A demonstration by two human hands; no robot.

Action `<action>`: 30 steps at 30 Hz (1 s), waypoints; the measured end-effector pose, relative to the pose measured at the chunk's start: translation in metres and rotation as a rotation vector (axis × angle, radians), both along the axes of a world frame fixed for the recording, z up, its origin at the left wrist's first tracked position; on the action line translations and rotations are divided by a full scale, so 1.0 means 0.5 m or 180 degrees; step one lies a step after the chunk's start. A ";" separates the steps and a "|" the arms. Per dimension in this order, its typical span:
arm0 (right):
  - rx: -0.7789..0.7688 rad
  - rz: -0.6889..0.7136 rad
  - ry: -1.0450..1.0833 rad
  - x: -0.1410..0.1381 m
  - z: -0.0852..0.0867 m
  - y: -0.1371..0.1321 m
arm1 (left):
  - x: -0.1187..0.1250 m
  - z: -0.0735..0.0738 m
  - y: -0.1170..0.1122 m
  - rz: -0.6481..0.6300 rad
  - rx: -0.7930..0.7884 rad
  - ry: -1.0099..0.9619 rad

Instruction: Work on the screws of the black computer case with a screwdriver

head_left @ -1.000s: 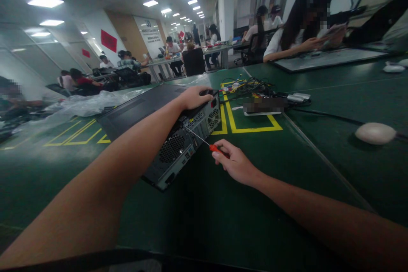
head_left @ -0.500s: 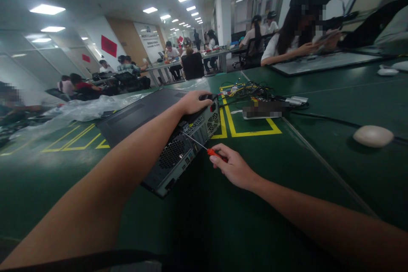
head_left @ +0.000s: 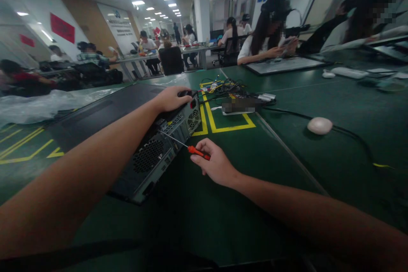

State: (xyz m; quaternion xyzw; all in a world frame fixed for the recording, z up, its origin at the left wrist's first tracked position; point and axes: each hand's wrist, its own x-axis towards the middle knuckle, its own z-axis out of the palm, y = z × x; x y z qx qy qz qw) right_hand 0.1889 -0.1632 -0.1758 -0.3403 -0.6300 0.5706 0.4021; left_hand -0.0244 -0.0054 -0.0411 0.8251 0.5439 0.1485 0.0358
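Head view, our only 1. Clock is read from the case, 12 straight away from us. Vs 0.5 s ago our gaze has swung R: everything slides L & more of a 2nd co-worker (head_left: 341,44) shows at upper R. Our black-and-grey metal computer case (head_left: 152,157) lies flat, L of centre, rear panel turned to 4-5 o'clock. It hasn't visibly shifted vs our hands, so we judge the work's at the same spot & the case is steady.

Our L hand (head_left: 174,98) lies over the far rear corner at 1 o'clock, thumb along the edge; some fingers hidden, so can't tell if it's closed on it. Our R hand (head_left: 218,165), at 4, grips a thin-shafted screwdriver w/ red plastic handle (head_left: 193,150), shaft aimed at the rear panel; too blurry to say if its tip touches a screw.

Edges/room: green flat-topped table (head_left: 261,157) spreads from 4 to 6, giving our R wrist room. Tighter at 2: tangled multicolour cable bundle (head_left: 228,87) near the case corner, by flat yellow tape lines (head_left: 229,129). Pale oval mouse-shaped thing (head_left: 320,126) w/ black cord sits at 3, well apart from our R hand. Wrinkled clear plastic sheet (head_left: 54,102) at 10. Table's near edge: too dark to make out.
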 end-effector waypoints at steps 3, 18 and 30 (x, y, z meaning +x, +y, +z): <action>0.0023 -0.0101 0.0066 0.001 0.000 -0.004 | 0.001 -0.001 -0.004 0.0034 -0.0054 0.0049; 0.1069 -0.0607 -0.0381 0.012 0.013 -0.016 | -0.007 0.002 -0.007 0.0200 -0.0126 0.0158; 0.0828 -0.0420 -0.0376 0.007 0.009 -0.020 | 0.001 0.002 -0.012 0.0008 -0.0066 -0.0009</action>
